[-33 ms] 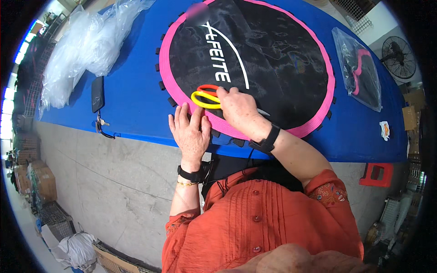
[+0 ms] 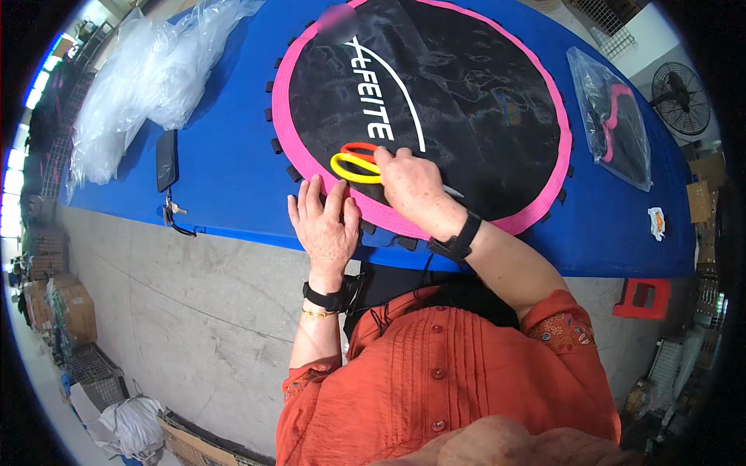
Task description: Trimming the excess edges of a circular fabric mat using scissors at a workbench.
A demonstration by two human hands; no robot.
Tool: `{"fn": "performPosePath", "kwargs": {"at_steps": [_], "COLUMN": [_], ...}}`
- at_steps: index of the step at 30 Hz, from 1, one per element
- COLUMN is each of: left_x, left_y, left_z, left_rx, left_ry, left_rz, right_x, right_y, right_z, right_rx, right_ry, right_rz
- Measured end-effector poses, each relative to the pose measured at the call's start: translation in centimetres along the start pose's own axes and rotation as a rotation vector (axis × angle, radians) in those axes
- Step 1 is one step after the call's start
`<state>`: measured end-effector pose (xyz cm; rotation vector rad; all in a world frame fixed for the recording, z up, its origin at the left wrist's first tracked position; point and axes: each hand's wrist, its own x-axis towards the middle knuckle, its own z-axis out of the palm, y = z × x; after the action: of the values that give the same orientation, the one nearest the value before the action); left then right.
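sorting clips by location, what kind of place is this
Likely a small factory or packing workshop: a long blue worktable holds a round black mat with pink rim and heaped clear plastic bags, with stacked cardboard boxes and a standing fan on bare concrete.

A blue desk (image 2: 233, 179) is covered by a round black mat with a pink rim (image 2: 466, 101), crumpled clear plastic (image 2: 140, 85), a dark phone (image 2: 166, 159), keys (image 2: 175, 208) and a clear bag (image 2: 614, 120).

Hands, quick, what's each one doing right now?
Left hand: open, flat on the round black mat's pink rim.
Right hand: closed, holding yellow-and-orange-handled scissors.
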<state>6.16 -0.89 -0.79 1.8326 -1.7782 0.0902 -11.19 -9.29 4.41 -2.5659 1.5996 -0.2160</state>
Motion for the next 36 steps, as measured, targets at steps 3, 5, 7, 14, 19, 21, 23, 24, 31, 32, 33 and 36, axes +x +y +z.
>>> {"fn": "performPosePath", "kwargs": {"at_steps": [3,5,7,14,19,21,23,24,31,32,33,36], "left_x": [0.1,0.0,0.1,0.2,0.4,0.4,0.4,0.4,0.3,0.4,0.3,0.4], "left_y": [0.1,0.0,0.1,1.8,2.2,2.3,2.1,2.1,2.1,2.1,2.1,2.1], "left_z": [-0.1,0.1,0.1,0.3,0.1,0.1,0.1,0.2,0.3,0.3,0.3,0.4], "left_rx": [0.013,0.006,0.000,0.042,0.043,0.043,0.045,0.044,0.039,0.042,0.043,0.041], "left_ry": [0.002,0.008,0.011,-0.022,-0.027,-0.030,-0.027,-0.026,-0.014,-0.012,-0.010,0.001], "left_rz": [0.008,0.009,0.012,-0.067,-0.077,-0.081,-0.080,-0.079,-0.079,-0.075,-0.070,-0.065], "right_x": [-0.4,-0.6,-1.2,-2.6,-2.8,-2.9,-3.2,-3.3,-6.8,-7.4,-7.7,-7.6], "right_y": [1.3,1.6,1.1,0.5,3.6,5.2,6.6,7.4,7.9,7.6,7.6,7.5], "right_z": [0.0,-0.2,-0.3,-0.5,-0.8,-0.6,-1.0,-1.1,-2.6,-2.8,-2.8,-2.9], "right_rx": [-0.023,-0.036,-0.024,-0.010,-0.051,-0.076,-0.072,-0.080,-0.056,-0.061,-0.060,-0.102], "right_ry": [-0.002,-0.004,-0.012,0.005,0.018,0.062,0.112,0.107,0.013,-0.014,-0.014,-0.022], "right_rz": [0.031,0.050,0.032,0.046,0.051,0.113,0.131,0.156,0.156,0.136,0.140,0.143]}}
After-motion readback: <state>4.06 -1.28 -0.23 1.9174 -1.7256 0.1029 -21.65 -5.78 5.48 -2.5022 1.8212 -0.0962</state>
